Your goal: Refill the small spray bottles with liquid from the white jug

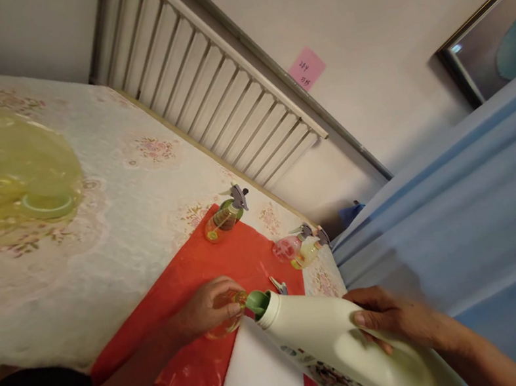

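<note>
While the right hand (pixel 395 322) clasps the handle side of a white detergent jug (pixel 346 354) at lower centre of frame, the jug tilts with its green spout (pixel 258 301) touching a small clear bottle (pixel 231 321). Left hand (pixel 208 308) is clenched around that bottle on the red plastic sheet (pixel 201 356). Further up the sheet: one yellow-green spray bottle (pixel 225 217); at its right edge, a pink spray bottle (pixel 287 247) and a yellow one (pixel 308 250) side by side. Table (pixel 98 248) wears a floral cloth.

white wall (pixel 384 31) — slatted radiator (pixel 214 87) | blue curtain (pixel 480 207) | framed picture (pixel 500 37)
</note>
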`<act>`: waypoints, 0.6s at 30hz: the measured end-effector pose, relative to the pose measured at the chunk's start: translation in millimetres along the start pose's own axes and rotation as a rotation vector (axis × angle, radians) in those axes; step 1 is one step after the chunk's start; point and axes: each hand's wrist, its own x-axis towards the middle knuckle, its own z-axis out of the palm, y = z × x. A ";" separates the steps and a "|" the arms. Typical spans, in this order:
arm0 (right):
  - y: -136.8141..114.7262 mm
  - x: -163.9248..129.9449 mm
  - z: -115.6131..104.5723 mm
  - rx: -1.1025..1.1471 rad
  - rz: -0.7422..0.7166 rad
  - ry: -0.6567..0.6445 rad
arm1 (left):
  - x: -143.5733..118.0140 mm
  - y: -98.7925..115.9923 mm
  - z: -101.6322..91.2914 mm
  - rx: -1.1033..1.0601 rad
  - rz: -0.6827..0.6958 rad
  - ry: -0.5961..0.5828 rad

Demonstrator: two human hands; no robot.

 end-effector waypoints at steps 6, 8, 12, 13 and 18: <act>-2.3 -0.2 0.9 0.016 0.009 0.007 | -0.1 1.8 0.1 0.000 -0.011 0.010; -2.5 -0.2 0.6 0.012 0.001 0.011 | 0.2 1.6 0.1 -0.006 -0.008 0.006; -1.9 0.0 0.5 0.017 0.009 -0.006 | 0.2 2.5 -0.4 0.007 -0.010 -0.007; -1.7 0.2 0.5 0.019 0.013 -0.011 | 0.1 2.8 -0.5 0.008 -0.009 -0.007; -2.1 0.1 0.5 0.015 0.004 -0.005 | 0.3 2.3 0.0 -0.001 -0.004 0.004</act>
